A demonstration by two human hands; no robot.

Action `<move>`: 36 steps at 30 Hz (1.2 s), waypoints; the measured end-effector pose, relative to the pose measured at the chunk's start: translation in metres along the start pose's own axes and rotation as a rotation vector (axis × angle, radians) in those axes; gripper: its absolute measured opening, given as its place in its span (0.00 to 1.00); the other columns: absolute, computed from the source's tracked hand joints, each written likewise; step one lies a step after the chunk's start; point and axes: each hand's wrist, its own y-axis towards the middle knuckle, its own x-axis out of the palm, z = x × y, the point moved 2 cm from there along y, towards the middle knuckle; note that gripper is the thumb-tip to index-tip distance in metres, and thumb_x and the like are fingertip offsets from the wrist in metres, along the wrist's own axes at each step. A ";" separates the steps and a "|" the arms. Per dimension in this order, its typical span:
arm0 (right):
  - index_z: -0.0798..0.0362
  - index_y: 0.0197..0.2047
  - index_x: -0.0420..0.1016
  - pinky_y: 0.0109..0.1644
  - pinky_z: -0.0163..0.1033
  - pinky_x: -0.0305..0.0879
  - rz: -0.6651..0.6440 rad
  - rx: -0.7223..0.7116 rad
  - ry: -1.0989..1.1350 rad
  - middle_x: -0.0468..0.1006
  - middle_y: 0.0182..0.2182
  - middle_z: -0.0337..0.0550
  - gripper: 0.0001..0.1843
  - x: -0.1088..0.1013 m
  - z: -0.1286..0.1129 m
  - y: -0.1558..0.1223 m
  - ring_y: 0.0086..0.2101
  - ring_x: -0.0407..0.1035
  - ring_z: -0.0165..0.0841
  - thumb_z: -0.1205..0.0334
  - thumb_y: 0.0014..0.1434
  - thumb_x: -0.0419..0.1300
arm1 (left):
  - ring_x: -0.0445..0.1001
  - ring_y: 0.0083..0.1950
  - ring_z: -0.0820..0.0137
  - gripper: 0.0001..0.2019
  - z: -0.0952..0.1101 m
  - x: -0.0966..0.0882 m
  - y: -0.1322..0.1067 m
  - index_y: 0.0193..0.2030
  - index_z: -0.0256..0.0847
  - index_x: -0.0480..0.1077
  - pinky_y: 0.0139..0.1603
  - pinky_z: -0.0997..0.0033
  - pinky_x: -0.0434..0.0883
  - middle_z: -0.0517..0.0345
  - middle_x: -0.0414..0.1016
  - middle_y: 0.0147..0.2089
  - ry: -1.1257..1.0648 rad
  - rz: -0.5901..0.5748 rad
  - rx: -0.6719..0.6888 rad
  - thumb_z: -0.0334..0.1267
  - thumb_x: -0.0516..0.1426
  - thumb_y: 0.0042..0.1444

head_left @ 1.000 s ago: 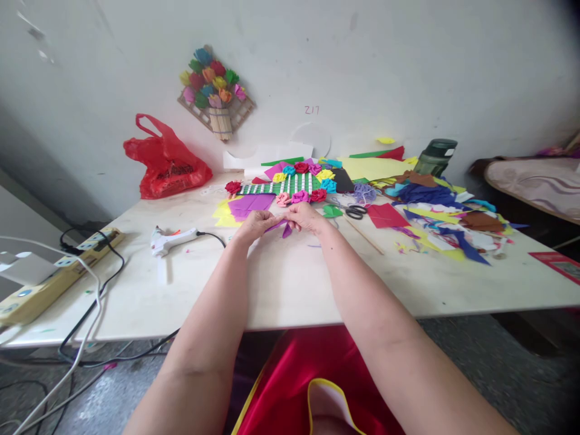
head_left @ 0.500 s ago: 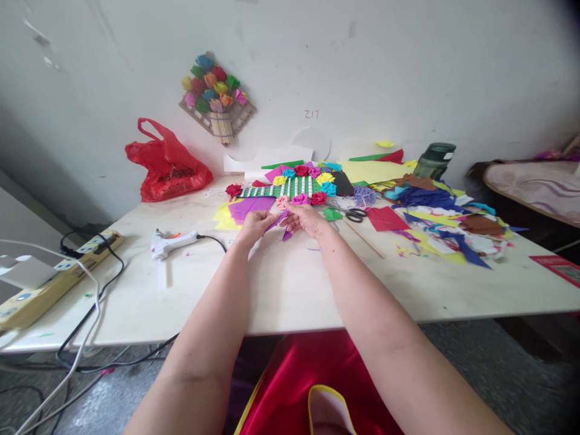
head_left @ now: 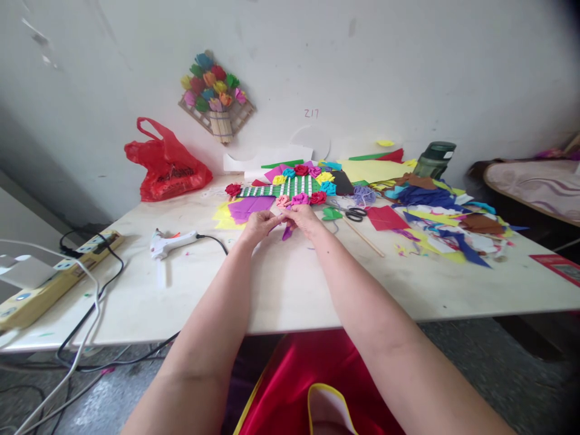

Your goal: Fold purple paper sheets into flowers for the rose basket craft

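Note:
Between my fingers is a strip of purple crepe paper (head_left: 287, 232), its end hanging down below my right hand. My left hand (head_left: 261, 226) is closed on one part of the strip. My right hand (head_left: 302, 219) pinches it close by, with the fingertips of both hands almost meeting. Just beyond them lies a green and white striped craft piece (head_left: 294, 186) edged with paper roses. A pink rose (head_left: 283, 201) and a magenta rose (head_left: 300, 199) sit right behind my fingers. Purple paper (head_left: 251, 208) rests on yellow paper to the left.
A white glue gun (head_left: 172, 243) with a black cord lies left, near a power strip (head_left: 58, 281). Black-handled scissors (head_left: 356, 214), a wooden stick (head_left: 364, 237) and red paper (head_left: 386, 218) lie right. Beyond are paper scraps (head_left: 453, 226), a bottle (head_left: 435, 160) and a red bag (head_left: 170, 166).
My hands have come closer together, the left shifting slightly right. Less of the purple strip shows between them.

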 end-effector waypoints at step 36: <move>0.57 0.18 0.65 0.16 0.27 0.53 0.093 -0.137 -0.026 0.65 0.11 0.34 0.14 -0.010 -0.016 0.000 0.13 0.58 0.22 0.60 0.46 0.63 | 0.52 0.15 0.79 0.26 0.007 -0.001 0.001 0.12 0.38 0.57 0.18 0.75 0.49 0.64 0.52 0.10 0.178 0.131 0.023 0.59 0.54 0.46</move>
